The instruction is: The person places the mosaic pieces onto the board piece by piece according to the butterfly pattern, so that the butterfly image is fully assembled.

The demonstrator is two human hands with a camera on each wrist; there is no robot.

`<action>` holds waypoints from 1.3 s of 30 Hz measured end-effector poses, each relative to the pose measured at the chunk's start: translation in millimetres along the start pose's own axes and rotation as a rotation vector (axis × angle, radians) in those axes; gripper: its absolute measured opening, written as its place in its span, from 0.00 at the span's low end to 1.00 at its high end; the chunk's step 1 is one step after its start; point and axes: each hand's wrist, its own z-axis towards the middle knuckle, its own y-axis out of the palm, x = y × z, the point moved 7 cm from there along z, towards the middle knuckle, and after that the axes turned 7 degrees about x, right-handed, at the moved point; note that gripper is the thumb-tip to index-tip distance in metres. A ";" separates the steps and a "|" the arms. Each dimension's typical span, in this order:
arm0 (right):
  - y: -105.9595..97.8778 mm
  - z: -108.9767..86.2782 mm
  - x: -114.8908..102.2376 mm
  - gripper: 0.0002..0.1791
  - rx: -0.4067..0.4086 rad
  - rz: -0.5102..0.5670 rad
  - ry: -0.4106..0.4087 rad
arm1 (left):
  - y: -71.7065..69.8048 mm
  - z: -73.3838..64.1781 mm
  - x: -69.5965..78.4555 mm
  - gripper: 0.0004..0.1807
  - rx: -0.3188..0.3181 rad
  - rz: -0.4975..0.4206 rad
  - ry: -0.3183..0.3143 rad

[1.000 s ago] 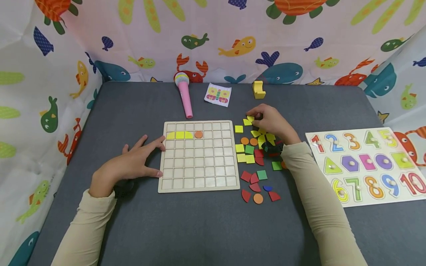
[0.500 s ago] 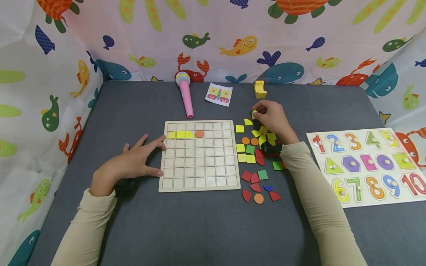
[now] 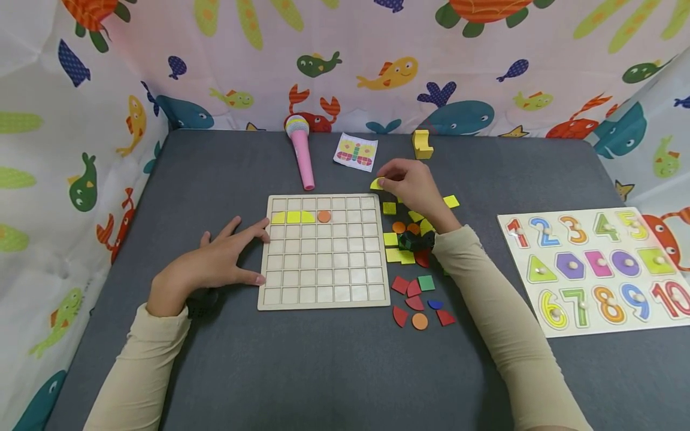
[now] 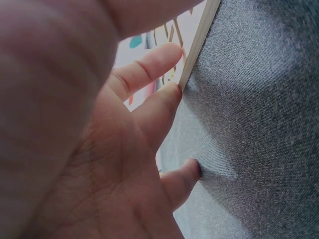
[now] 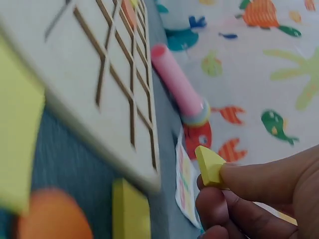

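My right hand (image 3: 414, 188) pinches a yellow quarter-circle tile (image 5: 210, 167) between thumb and fingers, above the table just past the board's far right corner. The wooden grid board (image 3: 323, 263) lies flat, with three yellow tiles (image 3: 293, 217) and an orange round tile (image 3: 324, 216) in its second row from the far edge. My left hand (image 3: 212, 263) rests at the board's left edge, fingers spread, fingertips touching the rim. Loose yellow, green, red, orange and blue tiles (image 3: 414, 303) lie right of the board, some hidden under my right arm.
A pink toy microphone (image 3: 302, 155), a butterfly pattern card (image 3: 356, 152) and a yellow block (image 3: 422, 145) stand or lie along the back. At the right is a number and shape puzzle board (image 3: 598, 269). A printed sea-animal curtain (image 3: 242, 48) borders the table.
My right hand has lifted the yellow quarter-circle tile from the pile and carried it left toward the board. The left hand has stayed at the board's edge.
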 end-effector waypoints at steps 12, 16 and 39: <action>48.4 -8.0 -34.0 0.04 -0.187 0.019 -0.109 | -2.1 0.7 2.7 0.56 0.003 -0.015 0.010; 61.1 -12.4 -40.0 0.04 -0.245 -0.008 -0.134 | -2.4 0.9 2.3 0.58 0.001 -0.012 0.005; 73.3 -23.1 -49.6 0.05 -0.297 -0.157 -0.296 | -0.9 0.4 0.8 0.56 -0.002 -0.004 -0.002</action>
